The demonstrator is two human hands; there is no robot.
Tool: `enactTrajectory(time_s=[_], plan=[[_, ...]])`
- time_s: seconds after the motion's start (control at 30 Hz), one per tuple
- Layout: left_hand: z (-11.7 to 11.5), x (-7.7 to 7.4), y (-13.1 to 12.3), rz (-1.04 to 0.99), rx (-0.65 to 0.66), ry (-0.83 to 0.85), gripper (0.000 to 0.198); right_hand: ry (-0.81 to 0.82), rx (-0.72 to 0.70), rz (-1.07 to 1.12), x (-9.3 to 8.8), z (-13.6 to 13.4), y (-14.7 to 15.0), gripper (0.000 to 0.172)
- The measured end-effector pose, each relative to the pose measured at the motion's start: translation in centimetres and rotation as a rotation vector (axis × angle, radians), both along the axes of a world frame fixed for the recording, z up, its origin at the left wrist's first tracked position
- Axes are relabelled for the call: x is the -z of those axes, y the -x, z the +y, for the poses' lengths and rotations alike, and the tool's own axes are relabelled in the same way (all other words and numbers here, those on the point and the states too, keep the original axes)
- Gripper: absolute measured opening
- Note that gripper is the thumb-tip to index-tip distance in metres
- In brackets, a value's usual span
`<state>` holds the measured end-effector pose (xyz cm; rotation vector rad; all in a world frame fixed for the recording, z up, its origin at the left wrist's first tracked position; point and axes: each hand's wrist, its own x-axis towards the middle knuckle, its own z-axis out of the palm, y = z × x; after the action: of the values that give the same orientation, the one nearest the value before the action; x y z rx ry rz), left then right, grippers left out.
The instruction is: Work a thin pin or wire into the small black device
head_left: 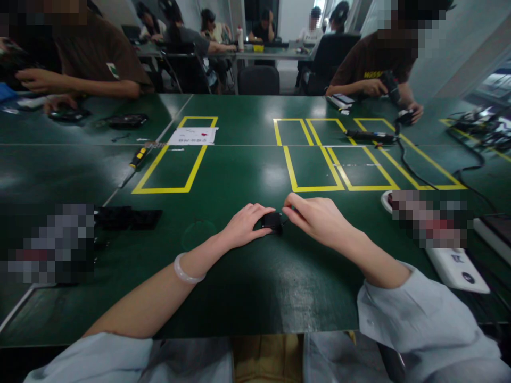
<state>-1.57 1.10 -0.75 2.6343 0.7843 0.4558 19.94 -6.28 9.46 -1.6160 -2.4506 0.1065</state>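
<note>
A small black box lies on the green desk, near the middle of the side closest to the wearer, between the two hands. At the far left, a co-worker in a brown top rests one hand on a dark object, and a black case lies just beside it. Nearer the wearer are flat black pieces, partly covered by a blurred patch. A yellow and black screwdriver lies farther back, followed by a sheet of white paper across a yellow tape outline. The left hand, with a pale bangle on its wrist, has its grip closed around the box, thumb on the near side and fingers on the far side. The right hand is at the box's right end, its grip narrowed to nearly nothing; whether it pinches anything is too small to tell. Beyond it, more tape outlines mark the desk. A black rod lies over some of them, and another co-worker holds a black tool behind. Nearer, a long white device is partly blurred, and tangled black cables lie at the far right.
</note>
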Motion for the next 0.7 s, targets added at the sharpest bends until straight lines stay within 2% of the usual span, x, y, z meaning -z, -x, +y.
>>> enactTrajectory(time_s=[0.13,0.33,0.43,0.7], plan=[[-0.01,0.08,0.00,-0.002,-0.001,0.001,0.047,0.016,0.065,-0.044,0.23,0.15,0.11,0.033],[0.03,0.07,-0.06,-0.004,0.001,0.006,0.048,0.025,-0.020,-0.001,0.08,0.04,-0.03,0.022],[-0.01,-0.03,-0.10,-0.003,-0.001,0.006,0.048,0.022,-0.020,0.012,0.00,-0.02,-0.03,0.020],[-0.03,-0.06,-0.08,0.003,0.000,-0.004,0.048,0.032,0.058,-0.035,0.12,0.01,0.05,0.030]])
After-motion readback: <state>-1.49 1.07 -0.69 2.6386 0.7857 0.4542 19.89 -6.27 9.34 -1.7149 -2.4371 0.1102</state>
